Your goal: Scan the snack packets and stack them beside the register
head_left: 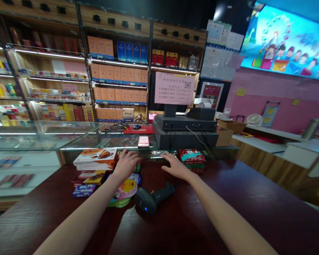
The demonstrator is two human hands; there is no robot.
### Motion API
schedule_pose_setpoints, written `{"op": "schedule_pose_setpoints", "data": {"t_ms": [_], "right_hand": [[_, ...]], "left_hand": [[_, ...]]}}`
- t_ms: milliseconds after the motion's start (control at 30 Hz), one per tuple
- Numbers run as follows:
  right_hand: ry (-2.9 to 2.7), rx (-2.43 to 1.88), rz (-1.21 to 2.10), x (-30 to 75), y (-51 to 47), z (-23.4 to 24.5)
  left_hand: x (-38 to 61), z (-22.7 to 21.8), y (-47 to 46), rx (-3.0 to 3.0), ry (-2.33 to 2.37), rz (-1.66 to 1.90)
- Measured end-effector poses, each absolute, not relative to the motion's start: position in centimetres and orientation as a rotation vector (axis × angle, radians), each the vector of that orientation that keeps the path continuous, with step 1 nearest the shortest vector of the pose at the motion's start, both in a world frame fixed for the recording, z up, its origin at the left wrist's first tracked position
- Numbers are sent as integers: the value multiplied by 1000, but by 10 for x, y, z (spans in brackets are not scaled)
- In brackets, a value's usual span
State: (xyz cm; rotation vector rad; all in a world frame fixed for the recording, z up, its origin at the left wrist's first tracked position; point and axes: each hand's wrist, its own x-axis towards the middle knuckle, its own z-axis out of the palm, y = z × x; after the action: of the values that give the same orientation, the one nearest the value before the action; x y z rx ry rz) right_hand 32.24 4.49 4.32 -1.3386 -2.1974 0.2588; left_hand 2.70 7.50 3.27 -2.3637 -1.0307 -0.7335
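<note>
My left hand [127, 163] reaches over the snack packs near the glass edge, fingers stretched out and apart. Under and beside it lie colourful snack bags [127, 187], partly covered by my forearm. To its left are an orange-and-white box [95, 157] on a stack, some dark and yellow packets [94, 176] and purple packets [84, 190]. My right hand [174, 166] hovers over the dark counter, fingers spread, with nothing visible in it. Red and teal packets [192, 157] are piled just right of it. A black barcode scanner [151, 200] with a blue light lies between my forearms.
A dark cash register [186, 131] with a sign-covered screen [172, 88] stands behind the counter [228, 198]. A small card stand [143, 141] and a computer mouse [136, 126] sit on the glass case. Lit shelves [119, 85] hold boxed goods behind.
</note>
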Motion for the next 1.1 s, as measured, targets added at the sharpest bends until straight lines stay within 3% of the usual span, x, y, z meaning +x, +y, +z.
{"op": "schedule_pose_setpoints", "data": {"t_ms": [633,1100], "right_hand": [[-2383,-1309,577,243,56,35],[-2268,-1215,803,226,76,11]], "left_hand": [[-15,27,59,-2244,-1156,-321],[-19,21,66,-2220,-1131,-248]]}}
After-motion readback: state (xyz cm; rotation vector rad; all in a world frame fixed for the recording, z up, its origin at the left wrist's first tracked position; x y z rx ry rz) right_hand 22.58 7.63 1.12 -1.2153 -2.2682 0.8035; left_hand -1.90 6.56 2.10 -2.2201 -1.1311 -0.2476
